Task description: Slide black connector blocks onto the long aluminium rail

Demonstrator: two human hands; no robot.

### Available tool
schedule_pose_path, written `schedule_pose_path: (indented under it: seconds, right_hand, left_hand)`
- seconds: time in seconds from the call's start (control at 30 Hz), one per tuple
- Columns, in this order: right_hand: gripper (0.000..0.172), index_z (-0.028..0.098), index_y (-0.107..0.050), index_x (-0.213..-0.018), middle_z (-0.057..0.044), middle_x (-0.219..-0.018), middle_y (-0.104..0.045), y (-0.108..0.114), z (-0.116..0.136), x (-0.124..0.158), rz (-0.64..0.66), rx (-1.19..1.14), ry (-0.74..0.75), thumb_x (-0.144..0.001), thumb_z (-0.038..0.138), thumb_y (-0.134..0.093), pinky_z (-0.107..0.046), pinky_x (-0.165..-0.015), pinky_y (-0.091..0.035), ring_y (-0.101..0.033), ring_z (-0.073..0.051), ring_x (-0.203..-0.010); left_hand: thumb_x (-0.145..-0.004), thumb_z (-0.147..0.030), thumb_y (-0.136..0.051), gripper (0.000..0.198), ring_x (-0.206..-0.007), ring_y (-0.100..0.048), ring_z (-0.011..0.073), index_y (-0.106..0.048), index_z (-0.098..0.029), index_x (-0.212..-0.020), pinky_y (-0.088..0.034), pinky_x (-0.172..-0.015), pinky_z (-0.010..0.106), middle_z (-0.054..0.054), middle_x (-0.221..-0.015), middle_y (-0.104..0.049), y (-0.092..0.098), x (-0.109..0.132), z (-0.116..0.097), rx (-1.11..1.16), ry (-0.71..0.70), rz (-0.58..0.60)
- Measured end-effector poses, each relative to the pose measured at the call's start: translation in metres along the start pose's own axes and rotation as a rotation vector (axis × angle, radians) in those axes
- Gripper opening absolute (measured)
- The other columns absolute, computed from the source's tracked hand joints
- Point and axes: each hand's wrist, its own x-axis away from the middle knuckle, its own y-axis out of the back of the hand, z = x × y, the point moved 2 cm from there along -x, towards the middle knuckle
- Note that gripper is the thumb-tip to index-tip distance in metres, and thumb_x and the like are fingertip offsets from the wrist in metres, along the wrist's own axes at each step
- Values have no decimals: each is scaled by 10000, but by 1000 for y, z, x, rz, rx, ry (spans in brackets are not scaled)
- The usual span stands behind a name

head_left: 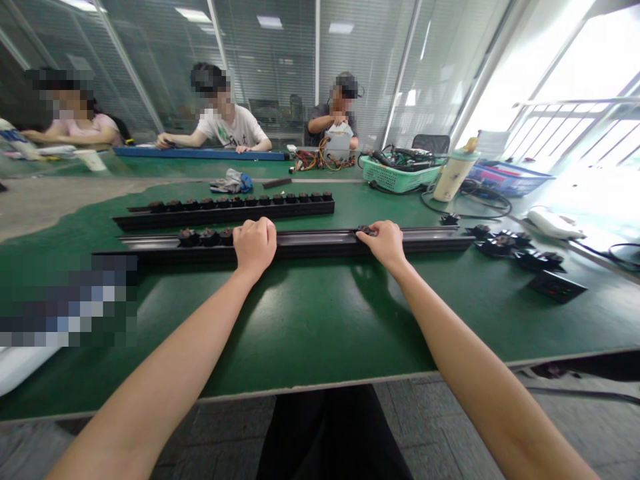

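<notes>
Got a long black rail (315, 246) lying flat on a green worktop (310, 320), near the front edge. It's a slim bar with a shiny grooved channel along the top, and its long axis runs left to right across the view, roughly parallel to that edge. Three chunky dark knobbed parts (200, 237) sit in a row on its left section. The left hand (255, 245) is curled closed over the rail just right of them. The right hand (385, 243) is further along, fingertips pinched on a small dark fitting (367, 230) on the channel. Behind it, a second black rail (225, 215) lies parallel, with a full row of knobs. More loose dark parts (500, 245) sit off the right end.
</notes>
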Motion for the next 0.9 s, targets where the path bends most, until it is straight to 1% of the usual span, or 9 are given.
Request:
schedule_pose_path:
  seconds: [0.4, 0.5, 0.67, 0.9]
  right_hand:
    - [305, 174, -785, -934, -113, -915, -695, 3, 1, 0, 8, 10, -25, -846, 438, -661, -384, -820, -434, -597, -275, -894]
    - [308, 177, -787, -939, -108, -913, -697, 4, 0, 0, 7, 9, -27, -845, 441, -658, -379, -821, -432, -599, -275, -903]
    - [347, 166, -791, -986, -104, -932, -707, 7, 1, 0, 47, 22, -47, -851, 450, -647, -368, -833, -433, -611, -266, -911]
    - [355, 166, -798, -1004, -116, -973, -716, 10, 2, 0, 55, 25, -72, -845, 448, -651, -380, -857, -446, -625, -279, -937]
  left_hand:
    - [-1020, -320, -275, 410, -1020, -599, 307, -667, -214, -966, -367, -918, 444, 131, -954, -710, 0, 0, 0, 38, 19, 11]
    - [-1023, -319, -264, 421, -1015, -603, 304, -668, -212, -970, -370, -908, 441, 130, -953, -713, 0, 0, 0, 20, 14, 14]
    - [-1028, -319, -248, 443, -1009, -612, 307, -671, -200, -980, -375, -887, 438, 136, -957, -715, 1, 0, 0, -28, 7, 18]
    - [-1026, -317, -259, 427, -1000, -613, 301, -667, -207, -965, -372, -881, 432, 129, -954, -721, -1, -1, 1, -11, 2, 5]
